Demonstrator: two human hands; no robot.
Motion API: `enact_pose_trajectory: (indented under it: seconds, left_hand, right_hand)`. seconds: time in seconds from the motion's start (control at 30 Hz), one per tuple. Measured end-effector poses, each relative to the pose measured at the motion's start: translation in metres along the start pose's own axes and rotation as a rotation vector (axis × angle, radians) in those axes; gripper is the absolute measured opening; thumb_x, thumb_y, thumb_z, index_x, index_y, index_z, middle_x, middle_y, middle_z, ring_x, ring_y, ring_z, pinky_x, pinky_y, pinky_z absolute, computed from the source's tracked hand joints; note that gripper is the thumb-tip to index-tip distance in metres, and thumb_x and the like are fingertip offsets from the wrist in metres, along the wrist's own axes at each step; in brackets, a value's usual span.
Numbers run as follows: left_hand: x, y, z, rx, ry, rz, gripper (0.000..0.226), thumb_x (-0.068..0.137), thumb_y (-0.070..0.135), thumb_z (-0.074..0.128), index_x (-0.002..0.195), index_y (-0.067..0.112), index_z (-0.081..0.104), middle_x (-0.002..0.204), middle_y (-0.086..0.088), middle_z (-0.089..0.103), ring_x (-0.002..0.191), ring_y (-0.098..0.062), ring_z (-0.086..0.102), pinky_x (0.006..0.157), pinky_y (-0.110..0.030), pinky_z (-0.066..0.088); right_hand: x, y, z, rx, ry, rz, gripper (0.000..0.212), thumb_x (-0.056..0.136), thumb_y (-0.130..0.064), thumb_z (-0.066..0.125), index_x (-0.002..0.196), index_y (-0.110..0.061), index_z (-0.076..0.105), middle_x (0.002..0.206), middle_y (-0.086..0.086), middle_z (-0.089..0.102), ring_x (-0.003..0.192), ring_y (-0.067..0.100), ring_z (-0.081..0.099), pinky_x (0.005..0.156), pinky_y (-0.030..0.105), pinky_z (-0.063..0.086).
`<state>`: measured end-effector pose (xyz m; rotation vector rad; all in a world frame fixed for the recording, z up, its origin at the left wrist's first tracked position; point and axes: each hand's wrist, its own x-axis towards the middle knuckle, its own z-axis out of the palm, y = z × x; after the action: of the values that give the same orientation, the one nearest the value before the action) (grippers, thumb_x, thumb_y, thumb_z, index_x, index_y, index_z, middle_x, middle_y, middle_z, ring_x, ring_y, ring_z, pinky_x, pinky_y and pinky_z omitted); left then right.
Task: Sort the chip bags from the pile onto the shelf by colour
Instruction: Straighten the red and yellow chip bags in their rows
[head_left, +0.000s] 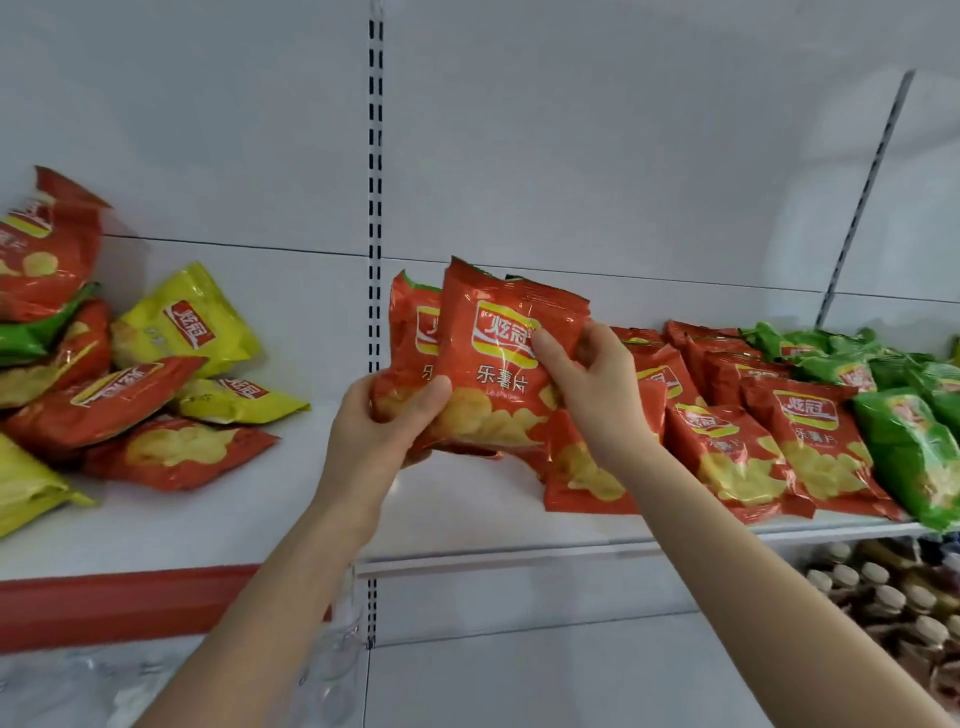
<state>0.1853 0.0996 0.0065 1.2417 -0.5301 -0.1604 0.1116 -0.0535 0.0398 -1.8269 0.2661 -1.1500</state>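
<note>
Where the left edge cuts the pile (119, 400), at least four red, three yellow and one green bag show. Two bags are held upright above the shelf (467, 522): the front red bag (498, 364) and a second red bag (410, 332), mostly hidden behind it. The left grip (382, 434) clasps their lower left corner; the right grip (597, 384) pinches the front one's right edge. Just right lie sorted red bags (810, 441), then green bags (909, 447), overlapping too much to count.
</note>
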Motion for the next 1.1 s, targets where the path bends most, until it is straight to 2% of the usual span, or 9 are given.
enact_pose_trajectory:
  seconds: [0.1, 0.2, 0.33, 0.43, 0.5, 0.63, 0.77, 0.97, 1.1]
  left_hand:
    - [0.005, -0.003, -0.013, 0.025, 0.047, 0.023, 0.082, 0.05, 0.048, 0.072, 0.122, 0.014, 0.054, 0.11, 0.0, 0.065, 0.095, -0.016, 0.066, 0.061, -0.021, 0.055]
    - [0.012, -0.008, -0.023, 0.006, 0.091, 0.02, 0.073, 0.058, 0.039, 0.074, 0.123, 0.012, 0.054, 0.11, -0.002, 0.065, 0.092, -0.016, 0.066, 0.057, -0.018, 0.054]
    - [0.022, -0.016, -0.036, 0.003, 0.121, -0.001, 0.058, 0.072, 0.026, 0.075, 0.122, 0.009, 0.054, 0.111, -0.006, 0.065, 0.089, -0.015, 0.066, 0.055, -0.02, 0.053]
    - [0.029, -0.016, -0.047, 0.017, 0.144, 0.017, 0.049, 0.081, 0.022, 0.07, 0.123, 0.006, 0.052, 0.113, -0.009, 0.063, 0.087, -0.014, 0.064, 0.059, -0.025, 0.053]
    - [0.033, -0.015, -0.057, 0.035, 0.17, 0.033, 0.042, 0.087, 0.018, 0.065, 0.124, 0.006, 0.051, 0.114, -0.009, 0.062, 0.087, -0.014, 0.063, 0.062, -0.028, 0.051]
    - [0.039, -0.017, -0.077, 0.063, 0.207, 0.036, 0.039, 0.089, 0.015, 0.063, 0.125, 0.006, 0.051, 0.115, -0.01, 0.062, 0.093, -0.022, 0.063, 0.062, -0.029, 0.05]
    - [0.042, -0.018, -0.092, 0.08, 0.246, 0.044, 0.035, 0.09, 0.015, 0.061, 0.123, 0.01, 0.052, 0.109, -0.006, 0.063, 0.086, -0.017, 0.063, 0.054, -0.022, 0.05]
    - [0.044, -0.017, -0.096, 0.076, 0.234, 0.035, 0.028, 0.087, 0.015, 0.064, 0.113, 0.017, 0.054, 0.101, -0.003, 0.065, 0.085, -0.017, 0.065, 0.055, -0.024, 0.052]
    - [0.045, -0.019, -0.09, 0.056, 0.215, -0.002, 0.035, 0.085, 0.016, 0.067, 0.118, 0.016, 0.056, 0.105, -0.005, 0.066, 0.091, -0.02, 0.065, 0.063, -0.029, 0.051]
  right_hand:
    - [-0.004, 0.003, 0.013, -0.024, -0.038, 0.02, 0.028, 0.087, -0.036, 0.061, 0.102, -0.013, 0.053, 0.093, -0.007, 0.063, 0.082, 0.007, 0.064, 0.063, 0.016, 0.054]
    - [-0.01, 0.003, 0.023, -0.011, -0.095, 0.066, 0.026, 0.089, -0.037, 0.057, 0.104, -0.018, 0.048, 0.094, -0.01, 0.06, 0.081, 0.003, 0.063, 0.06, 0.012, 0.053]
    - [0.005, -0.001, 0.023, -0.105, -0.25, 0.067, 0.028, 0.088, -0.031, 0.061, 0.107, -0.012, 0.053, 0.102, -0.001, 0.065, 0.087, 0.011, 0.065, 0.07, 0.022, 0.056]
    - [0.039, -0.002, 0.024, -0.09, -0.15, 0.034, 0.02, 0.086, -0.018, 0.065, 0.101, -0.005, 0.059, 0.096, 0.009, 0.068, 0.085, 0.022, 0.067, 0.074, 0.034, 0.057]
    - [0.066, -0.003, 0.028, -0.052, -0.095, 0.061, 0.013, 0.087, -0.016, 0.064, 0.095, -0.007, 0.058, 0.088, 0.005, 0.066, 0.08, 0.02, 0.066, 0.07, 0.03, 0.057]
    - [0.111, 0.006, 0.051, -0.045, -0.056, 0.131, 0.023, 0.088, -0.016, 0.062, 0.106, -0.003, 0.056, 0.102, 0.013, 0.065, 0.087, 0.024, 0.064, 0.072, 0.035, 0.056]
    - [0.126, 0.022, 0.081, -0.233, -0.068, 0.139, 0.032, 0.089, -0.015, 0.062, 0.114, 0.001, 0.049, 0.097, 0.008, 0.056, 0.085, 0.021, 0.057, 0.074, 0.035, 0.052]
    - [0.114, 0.052, 0.108, -0.633, -0.197, 0.151, 0.022, 0.093, -0.008, 0.052, 0.107, -0.006, 0.035, 0.109, 0.02, 0.055, 0.087, 0.034, 0.061, 0.066, 0.041, 0.053]
    - [0.112, 0.058, 0.109, -0.904, -0.19, 0.086, 0.046, 0.092, -0.003, 0.053, 0.129, 0.005, 0.027, 0.127, 0.021, 0.046, 0.11, 0.03, 0.054, 0.088, 0.032, 0.049]
